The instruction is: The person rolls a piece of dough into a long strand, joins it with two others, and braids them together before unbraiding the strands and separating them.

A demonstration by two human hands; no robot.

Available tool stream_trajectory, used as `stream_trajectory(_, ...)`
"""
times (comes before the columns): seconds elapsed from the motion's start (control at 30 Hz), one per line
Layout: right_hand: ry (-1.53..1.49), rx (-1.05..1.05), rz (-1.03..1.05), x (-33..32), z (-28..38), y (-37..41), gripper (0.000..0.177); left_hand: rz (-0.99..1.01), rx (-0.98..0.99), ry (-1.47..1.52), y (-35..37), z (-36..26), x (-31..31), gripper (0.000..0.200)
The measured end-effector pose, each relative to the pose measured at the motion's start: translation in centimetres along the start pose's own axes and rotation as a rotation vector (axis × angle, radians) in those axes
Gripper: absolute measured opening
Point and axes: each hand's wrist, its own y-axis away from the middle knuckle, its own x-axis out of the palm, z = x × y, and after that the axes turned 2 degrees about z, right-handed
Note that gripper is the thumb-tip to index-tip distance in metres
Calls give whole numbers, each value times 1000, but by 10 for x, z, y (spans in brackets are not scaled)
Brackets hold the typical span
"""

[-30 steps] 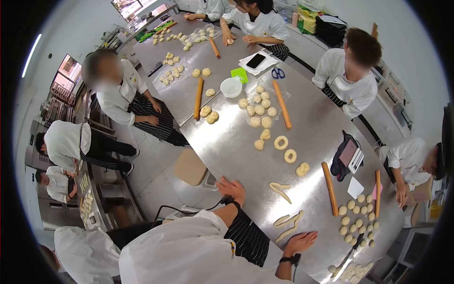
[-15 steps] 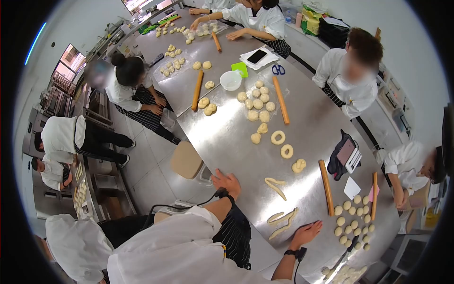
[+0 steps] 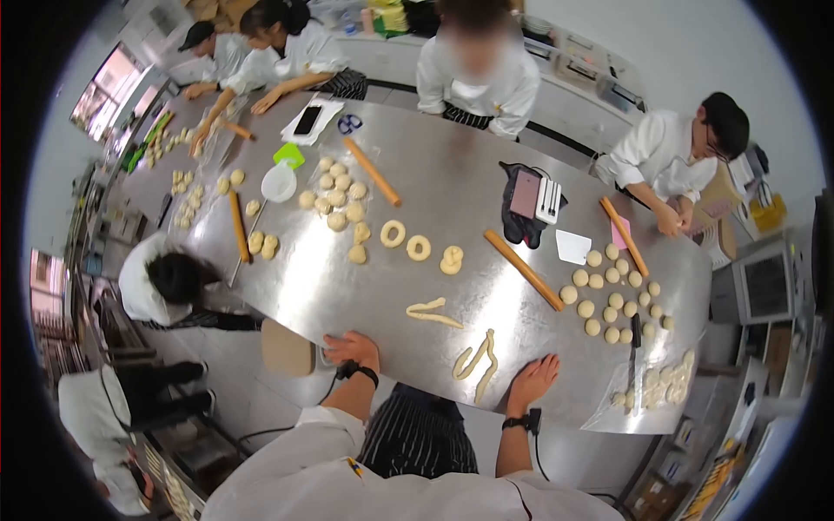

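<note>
My left hand rests at the near edge of the steel table, fingers spread and holding nothing. Farther right, my right hand lies flat near the same edge with fingers extended, also without anything in it. Between the hands are a long dough strip and a thinner one beside it. Just beyond them lies a bent dough strip. Two dough rings and a knotted dough piece sit farther up. A rolling pin lies beyond my right hand.
Dough balls lie in groups at the left and right. A knife lies by plastic-covered dough. A white scraper, dark bag, bowl and phone are farther back. Several people stand around the table.
My view has swung to the right, so the table's contents appear farther left and higher. Both hands stay at the table edge. The person at the left now bends lower beside the table.
</note>
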Motion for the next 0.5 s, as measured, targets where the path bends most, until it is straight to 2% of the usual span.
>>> stream_trajectory(0.03,-10,28,-13,2,6,20,44,-3,31,9,-5,-3,0,59)
stream_trajectory(0.1,34,-131,-7,4,20,39,42,-40,51,36,-2,0,1,60)
stream_trajectory(0.13,41,-124,-2,9,17,30,42,-36,57,28,-4,5,3,60)
stream_trajectory(0.2,-44,-257,150,4,30,-28,41,-33,45,57,-6,9,10,58)
stream_trajectory(0.23,-4,-279,79,12,18,-48,40,-45,20,58,-2,1,8,58)
stream_trajectory(0.27,-18,-314,99,9,3,-48,40,-37,39,56,2,-3,3,58)
stream_trajectory(0.33,-79,-106,-28,1,-22,-16,40,-76,34,66,2,-7,-8,58)
stream_trajectory(0.4,-15,18,-55,0,-27,31,42,-129,17,30,6,-14,-8,58)
stream_trajectory(0.5,6,-140,15,9,3,32,44,-136,43,37,2,-2,0,58)
